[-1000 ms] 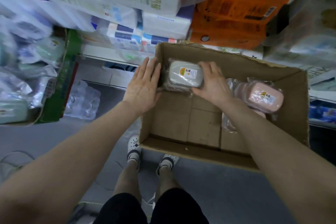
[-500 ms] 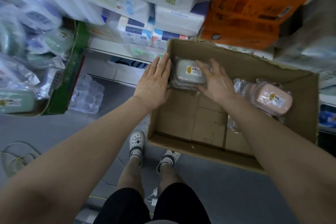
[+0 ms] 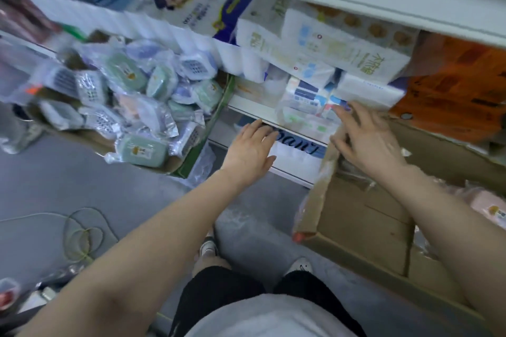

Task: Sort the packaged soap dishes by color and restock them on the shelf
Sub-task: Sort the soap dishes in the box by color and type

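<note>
1. Sorting under way, far from finished, judging by how much stock sits loose.
2. Unsorted pile of packaged soap dishes heaped in the green-edged tray at the left: green, blue-white and grated pieces mixed together, one peach piece among them, no colour grouping visible.
3. Green packaged dish lying at the near edge of that pile, close to the tray's rim.
4. Cardboard box at the right mostly bare-floored; pink packaged dish visible at its right side, partly cut off by the frame.
5. Left hand outside the box, fingers straight and together, palm down, holding nothing, over the lower shelf edge.
6. Right hand at the far left corner of the box, fingers loosely spread and reaching down; crinkled clear wrap just under it, but whether anything is pinched cannot be told through the blur.
7. Shelf behind filled with tissue packs and orange cartons; no sorted row of soap dishes seen on it.
8. Remaining, as a judgement: split the tray pile by colour, gather matching pieces in the box, then place them on the shelf.
</note>
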A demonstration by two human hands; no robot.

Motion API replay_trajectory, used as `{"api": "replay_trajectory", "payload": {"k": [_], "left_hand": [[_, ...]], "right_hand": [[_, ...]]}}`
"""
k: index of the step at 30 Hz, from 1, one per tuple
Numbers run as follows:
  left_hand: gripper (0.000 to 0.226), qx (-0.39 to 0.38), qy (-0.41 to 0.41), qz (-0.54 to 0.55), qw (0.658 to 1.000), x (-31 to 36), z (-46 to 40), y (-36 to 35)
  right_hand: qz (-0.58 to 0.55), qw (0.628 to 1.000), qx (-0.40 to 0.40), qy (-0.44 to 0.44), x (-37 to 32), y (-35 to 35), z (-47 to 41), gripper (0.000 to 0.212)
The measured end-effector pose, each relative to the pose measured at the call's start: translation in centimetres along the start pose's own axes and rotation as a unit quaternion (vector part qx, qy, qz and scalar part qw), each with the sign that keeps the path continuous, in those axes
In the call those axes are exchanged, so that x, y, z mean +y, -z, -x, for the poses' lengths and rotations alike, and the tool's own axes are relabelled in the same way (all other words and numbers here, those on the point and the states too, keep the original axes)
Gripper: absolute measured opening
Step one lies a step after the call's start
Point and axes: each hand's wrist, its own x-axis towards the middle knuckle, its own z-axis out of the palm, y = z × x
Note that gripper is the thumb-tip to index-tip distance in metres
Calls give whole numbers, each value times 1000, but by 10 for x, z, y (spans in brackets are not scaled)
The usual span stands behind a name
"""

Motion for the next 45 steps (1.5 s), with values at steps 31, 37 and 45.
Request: {"api": "replay_trajectory", "payload": {"k": [31, 37, 45], "left_hand": [[58, -10, 201, -2, 979, -467, 138, 37], [64, -59, 160, 14, 985, -539, 138, 18], [66, -129, 62, 18, 990, -661, 114, 10]], "right_hand": [[-76, 971, -141, 176, -428, -154, -295, 65], [-23, 978, -140, 154, -474, -191, -338, 54], [124, 949, -285, -45, -529, -243, -350, 55]]}}
